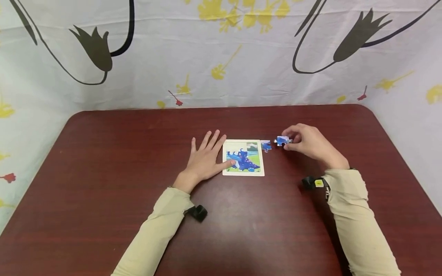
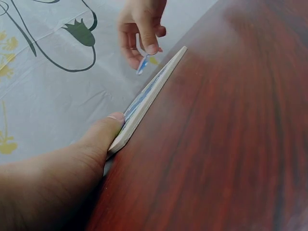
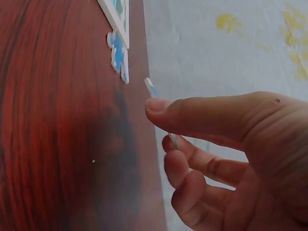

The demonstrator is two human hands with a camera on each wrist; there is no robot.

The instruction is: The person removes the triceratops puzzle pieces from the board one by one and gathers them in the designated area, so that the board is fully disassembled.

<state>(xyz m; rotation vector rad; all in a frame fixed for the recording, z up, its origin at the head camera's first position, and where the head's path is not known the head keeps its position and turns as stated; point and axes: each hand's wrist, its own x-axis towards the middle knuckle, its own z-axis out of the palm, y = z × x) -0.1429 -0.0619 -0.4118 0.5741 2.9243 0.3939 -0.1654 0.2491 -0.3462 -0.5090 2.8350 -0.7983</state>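
Note:
A square jigsaw puzzle [image 1: 243, 165] with a pale frame lies on the table, its picture showing a blue dinosaur on grass; the upper left of the picture is blank. My left hand [image 1: 204, 161] is spread flat beside it, with the thumb [image 2: 103, 132] lying over the frame's left edge. Between thumb and fingers, my right hand [image 1: 309, 142] pinches a blue and white puzzle piece [image 1: 282, 140], held above the table to the right. Another puzzle piece [image 1: 266, 145] lies against the frame's upper right side, also seen in the right wrist view.
The dark red-brown wooden table [image 1: 121, 172] has rounded far corners. Behind it hangs a white cloth [image 1: 148, 69] printed with flowers and yellow splashes. Each wrist carries a black strap, with a small black device [image 1: 198, 213] on the left one.

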